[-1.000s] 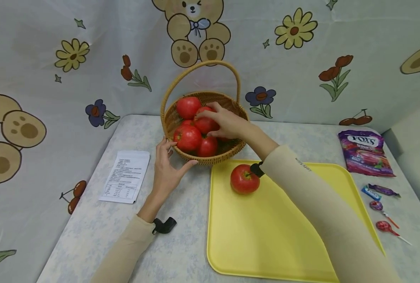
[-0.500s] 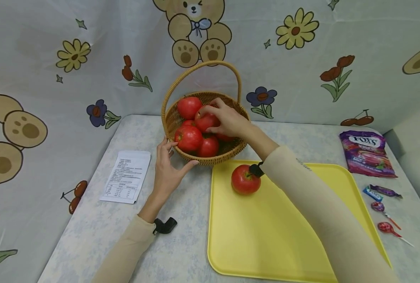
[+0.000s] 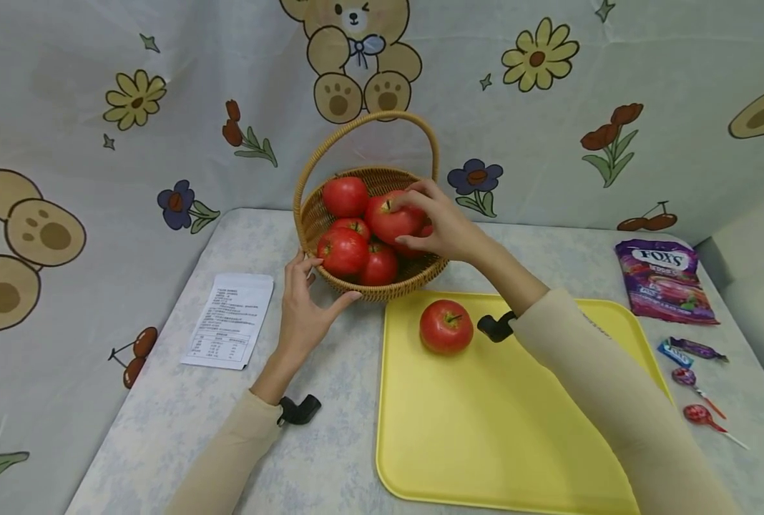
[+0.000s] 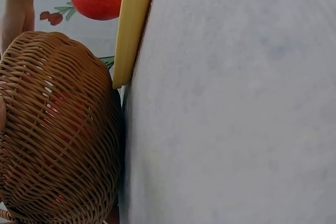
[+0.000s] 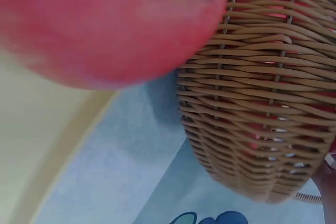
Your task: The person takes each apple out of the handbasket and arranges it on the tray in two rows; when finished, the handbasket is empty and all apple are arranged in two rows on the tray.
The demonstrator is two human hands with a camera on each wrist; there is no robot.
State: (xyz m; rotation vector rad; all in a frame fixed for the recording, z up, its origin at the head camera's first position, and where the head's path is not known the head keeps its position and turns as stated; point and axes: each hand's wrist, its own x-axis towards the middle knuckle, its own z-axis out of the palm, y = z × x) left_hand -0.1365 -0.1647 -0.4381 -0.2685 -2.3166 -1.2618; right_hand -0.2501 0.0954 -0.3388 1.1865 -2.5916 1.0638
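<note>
**Inspector:** Head view first. State the position of each hand.

**Assistant:** The right hand (image 3: pixel 443 225) is over the wicker basket (image 3: pixel 350 282), fingers and thumb curled round a red apple (image 3: pixel 391 218). That apple sits above the other fruit, at the basket's right side, under the arched handle. The left hand (image 3: pixel 305 307) rests against the basket's near-left wall, fingers spread and fairly straight, thumb touching the rim at the front.

**Inspector:** Contents of the basket?

**Assistant:** Several more red apples (image 3: pixel 343 250), piled touching one another. The exact count cannot be told, as the right hand hides part of the pile.

**Inspector:** Adjacent items?

**Assistant:** A yellow tray (image 3: pixel 517 443) lies just beside the basket on its near-right. One apple on the tray (image 3: pixel 446 326) stands near the tray's far-left corner, stalk up. A printed paper slip (image 3: pixel 230 320) lies left of the left hand. At the table's right edge are a purple sweet bag (image 3: pixel 665 280), small wrapped sweets and two lollipops (image 3: pixel 700 411).

**Inspector:** Wrist views?

**Assistant:** Left wrist view shows the basket weave (image 4: pixel 58 140) close to the tray edge (image 4: pixel 134 24). Right wrist view shows a blurred apple (image 5: pixel 105 24) beside the basket wall (image 5: pixel 257 103); neither shows fingers clearly.
</note>
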